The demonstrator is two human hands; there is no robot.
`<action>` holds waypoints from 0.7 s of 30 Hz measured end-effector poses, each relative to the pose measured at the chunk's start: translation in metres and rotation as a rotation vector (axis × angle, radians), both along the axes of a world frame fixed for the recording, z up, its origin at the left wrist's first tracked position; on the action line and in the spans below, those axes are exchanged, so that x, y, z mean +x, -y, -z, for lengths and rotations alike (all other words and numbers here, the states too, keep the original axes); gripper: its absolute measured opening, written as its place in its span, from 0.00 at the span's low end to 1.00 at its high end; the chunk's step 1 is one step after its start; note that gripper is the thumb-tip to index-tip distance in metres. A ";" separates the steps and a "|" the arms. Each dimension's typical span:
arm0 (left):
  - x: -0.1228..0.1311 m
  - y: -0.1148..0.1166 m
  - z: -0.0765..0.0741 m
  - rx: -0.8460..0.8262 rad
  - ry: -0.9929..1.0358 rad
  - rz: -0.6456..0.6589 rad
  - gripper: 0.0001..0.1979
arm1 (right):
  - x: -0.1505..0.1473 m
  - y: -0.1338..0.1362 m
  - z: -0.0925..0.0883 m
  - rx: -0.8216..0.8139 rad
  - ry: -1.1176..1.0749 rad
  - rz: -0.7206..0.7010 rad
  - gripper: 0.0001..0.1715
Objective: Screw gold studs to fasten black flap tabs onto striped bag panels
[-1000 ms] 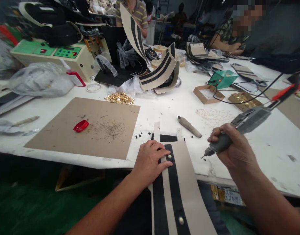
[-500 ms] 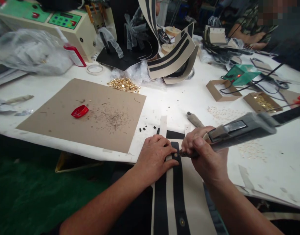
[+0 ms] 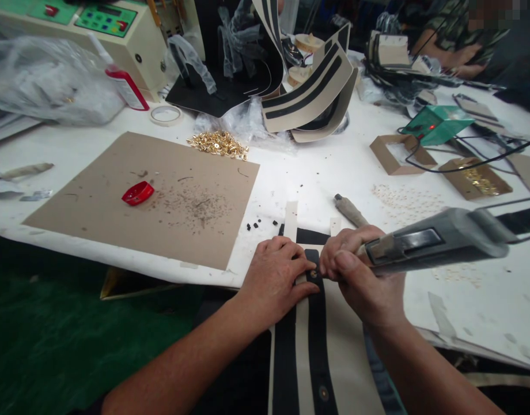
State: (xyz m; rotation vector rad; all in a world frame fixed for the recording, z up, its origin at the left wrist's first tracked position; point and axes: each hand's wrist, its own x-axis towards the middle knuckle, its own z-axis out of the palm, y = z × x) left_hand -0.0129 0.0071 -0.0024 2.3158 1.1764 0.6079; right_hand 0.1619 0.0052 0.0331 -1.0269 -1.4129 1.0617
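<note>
A beige panel with black strips hangs over the table's front edge. My left hand lies on it, thumb and forefinger spread either side of a small brass fitting in a black strip. A second brass fitting sits lower on that strip. My right hand is wrapped round the front of a grey electric screwdriver, whose tip is hidden by the fingers close to the upper fitting.
A brown board with a red dish lies at left. Behind it are gold fittings. Curved panels, a green device and small boxes stand farther back. Another person's hands are at upper right.
The view has shifted slightly. The screwdriver's rear end has swung a little to the right and toward me; its cable hangs differently. My left hand keeps its place on the panel.
</note>
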 end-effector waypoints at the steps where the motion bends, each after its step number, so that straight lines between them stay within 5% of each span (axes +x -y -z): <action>1: 0.000 0.000 0.001 0.002 -0.001 -0.001 0.14 | -0.001 -0.001 0.001 0.032 -0.010 0.024 0.14; 21: 0.001 0.002 0.007 0.006 0.016 -0.024 0.11 | 0.001 -0.007 0.008 0.081 -0.043 -0.137 0.10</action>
